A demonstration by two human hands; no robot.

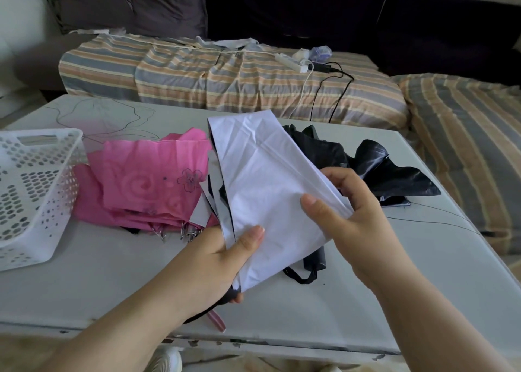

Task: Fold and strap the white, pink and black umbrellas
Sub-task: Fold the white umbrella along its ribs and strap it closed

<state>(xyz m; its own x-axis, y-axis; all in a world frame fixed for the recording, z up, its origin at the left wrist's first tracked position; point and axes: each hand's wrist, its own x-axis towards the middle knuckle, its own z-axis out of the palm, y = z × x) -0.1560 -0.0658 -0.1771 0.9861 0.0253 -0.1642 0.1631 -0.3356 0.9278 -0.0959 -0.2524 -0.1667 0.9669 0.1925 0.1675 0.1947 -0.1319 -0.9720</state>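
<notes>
Grey table (112, 273): both hands, left (214, 261), right (349, 216), grip white umbrella (262, 179); no legible writing.

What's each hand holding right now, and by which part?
Both hold the white umbrella: left hand grips its lower end near the handle, thumb on the fabric; right hand pinches a fold of the canopy at its right edge.

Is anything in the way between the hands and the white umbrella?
No. Both hands already hold the white umbrella: the left hand grips its lower end, and the right hand pinches its folded right edge. The pink umbrella and black umbrella lie beside it on the table.
</notes>
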